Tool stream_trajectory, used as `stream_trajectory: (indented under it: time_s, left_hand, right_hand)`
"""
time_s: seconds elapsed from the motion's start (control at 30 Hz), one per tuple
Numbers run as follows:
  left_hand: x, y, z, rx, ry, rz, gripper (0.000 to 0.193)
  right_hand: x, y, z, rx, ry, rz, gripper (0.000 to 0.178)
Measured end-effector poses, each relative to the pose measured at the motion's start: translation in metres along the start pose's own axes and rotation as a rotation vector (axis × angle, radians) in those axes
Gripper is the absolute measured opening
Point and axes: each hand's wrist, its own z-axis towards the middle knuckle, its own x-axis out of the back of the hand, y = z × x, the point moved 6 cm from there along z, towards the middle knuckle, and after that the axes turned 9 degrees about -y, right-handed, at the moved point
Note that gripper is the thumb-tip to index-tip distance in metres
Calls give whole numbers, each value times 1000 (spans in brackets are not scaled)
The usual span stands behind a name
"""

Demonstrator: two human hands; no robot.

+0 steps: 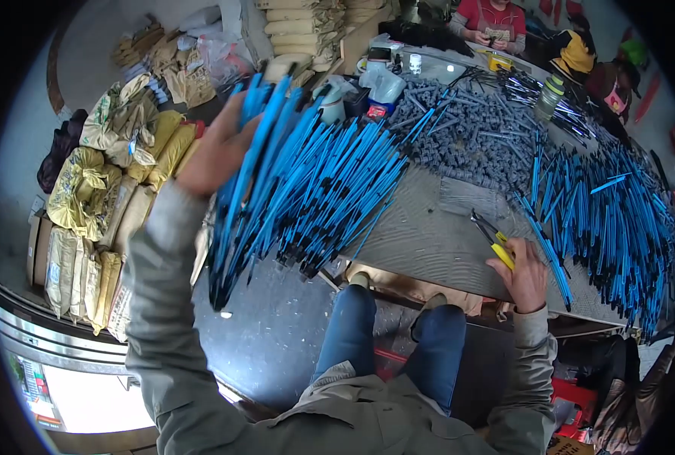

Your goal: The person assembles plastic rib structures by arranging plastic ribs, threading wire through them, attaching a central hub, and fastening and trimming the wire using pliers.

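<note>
My left hand (214,155) is wrapped round a bundle of thin blue rods with black ends (258,171), held upright and smeared by motion at the table's left end. Right beside it, a heap of the same blue rods (352,178) lies on the table, black ends towards me. At the near edge, my right hand (527,279) is closed on yellow-handled pliers (498,246), their dark jaws pointing away from me and to the left. No rod is between the jaws.
Small grey plastic parts (458,125) are piled at the table's (405,227) far middle. Another mass of blue rods (610,220) covers the right side. A green bottle (551,95) stands beyond. Stacked sacks (87,220) fill the left. A person in red (504,19) sits across.
</note>
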Motion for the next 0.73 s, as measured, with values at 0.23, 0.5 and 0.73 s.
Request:
stream_trajectory:
  time_s: [0.23, 0.5, 0.73]
  left_hand:
    - [-84, -144, 81, 381, -240, 686, 51]
    - [-120, -116, 87, -101, 29, 619, 53]
    - [-82, -55, 75, -192, 144, 255, 48]
  right_hand:
    - [-19, 16, 10, -42, -11, -171, 46]
    - [-24, 37, 13, -11, 39, -188, 47]
    - [-31, 37, 32, 228, 5, -108, 48]
